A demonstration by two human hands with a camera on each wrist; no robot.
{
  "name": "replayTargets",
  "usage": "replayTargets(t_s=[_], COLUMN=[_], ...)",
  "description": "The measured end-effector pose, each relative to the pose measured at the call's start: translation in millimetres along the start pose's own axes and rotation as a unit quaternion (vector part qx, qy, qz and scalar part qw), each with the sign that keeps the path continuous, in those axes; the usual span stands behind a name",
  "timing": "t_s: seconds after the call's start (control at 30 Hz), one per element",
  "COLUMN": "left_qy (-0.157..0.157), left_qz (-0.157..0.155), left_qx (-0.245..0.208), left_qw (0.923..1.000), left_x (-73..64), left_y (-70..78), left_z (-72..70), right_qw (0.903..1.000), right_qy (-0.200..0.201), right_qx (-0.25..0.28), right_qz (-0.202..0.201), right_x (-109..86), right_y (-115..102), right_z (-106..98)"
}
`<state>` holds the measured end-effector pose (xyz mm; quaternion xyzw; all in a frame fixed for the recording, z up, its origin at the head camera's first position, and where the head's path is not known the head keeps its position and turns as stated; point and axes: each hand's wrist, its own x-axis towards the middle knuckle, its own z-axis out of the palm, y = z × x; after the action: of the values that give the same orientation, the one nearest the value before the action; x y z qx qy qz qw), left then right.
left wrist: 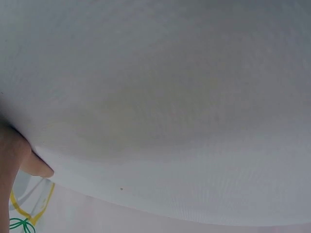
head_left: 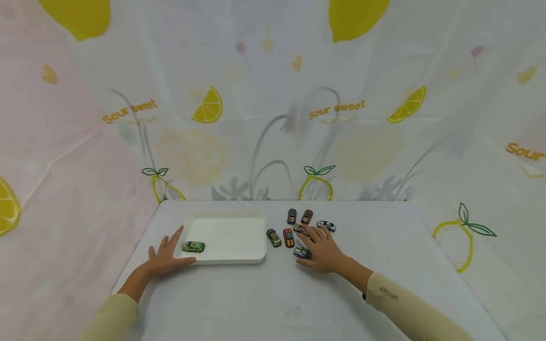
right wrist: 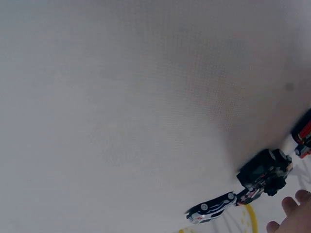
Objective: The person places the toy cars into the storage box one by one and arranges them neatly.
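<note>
In the head view my left hand [head_left: 163,259] rests at the near left corner of a white tray [head_left: 230,261], fingers spread along its left side and thumb at the front rim. A green toy car [head_left: 194,246] lies inside that corner. My right hand [head_left: 323,251] reaches over a group of toy cars with its fingers extended. A dark green-and-white toy car [head_left: 301,252] lies between its thumb and fingers. The fingertips partly cover a brown-and-white toy car [head_left: 301,230]. In the right wrist view, fingertips [right wrist: 289,206] show beside several cars.
Right of the tray are an olive-green toy car [head_left: 274,237] and a red-orange one [head_left: 288,237]. Farther back stand a blue car [head_left: 292,216], a dark red car [head_left: 306,217] and a white-and-black car [head_left: 326,226]. A lemon-print cloth [head_left: 273,142] hangs behind the white table [head_left: 239,303].
</note>
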<state>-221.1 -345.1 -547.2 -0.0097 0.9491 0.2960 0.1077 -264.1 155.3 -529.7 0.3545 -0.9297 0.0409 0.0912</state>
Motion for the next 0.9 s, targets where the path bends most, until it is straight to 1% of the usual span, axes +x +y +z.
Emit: replayTargets(t_s=[0.13,0.3,0.4,0.47,0.57,0.67,0.73,0.8,0.9], left_qy=[0.0,0.002,0.006,0.007,0.009,0.011,0.011,0.012,0.014], left_qz=[-0.002,0.0,0.006,0.008,0.007,0.01,0.012,0.014,0.014], left_qx=[-0.002,0.003,0.0,-0.003,0.001,-0.001,-0.003,-0.003,-0.005], left_qw=[1.0,1.0,1.0,0.9999,0.9999,0.9999,0.9999,0.9998,0.9998], left_x=[-2.3,-3.7,-4.3,-4.0,-3.6,-3.7,-3.5,-3.7,-3.3], left_y=[0.4,1.0,1.9,1.7,0.9,0.6,0.2,0.1,-1.1], left_z=[-2.6,-0.9,-0.4,0.6,1.3,0.9,0.9,1.2,1.7], right_qw=[0.9996,0.9984,0.9984,0.9987,0.9988,0.9969,0.9955,0.995,0.9956], right_qy=[0.022,0.049,0.052,0.04,0.011,-0.024,-0.04,-0.051,-0.053], right_qx=[0.015,0.024,0.021,0.03,0.042,0.052,0.054,0.05,0.051], right_qz=[-0.004,-0.013,-0.007,0.002,0.023,0.054,0.068,0.07,0.059], right_x=[-1.2,-2.6,-1.6,-1.4,0.3,2.3,2.8,2.5,1.5], right_y=[-4.8,-10.9,-14.4,-17.1,-20.2,-22.7,-22.9,-22.6,-22.3], right_z=[4.8,9.9,9.5,8.0,6.5,6.4,7.4,8.9,10.2])
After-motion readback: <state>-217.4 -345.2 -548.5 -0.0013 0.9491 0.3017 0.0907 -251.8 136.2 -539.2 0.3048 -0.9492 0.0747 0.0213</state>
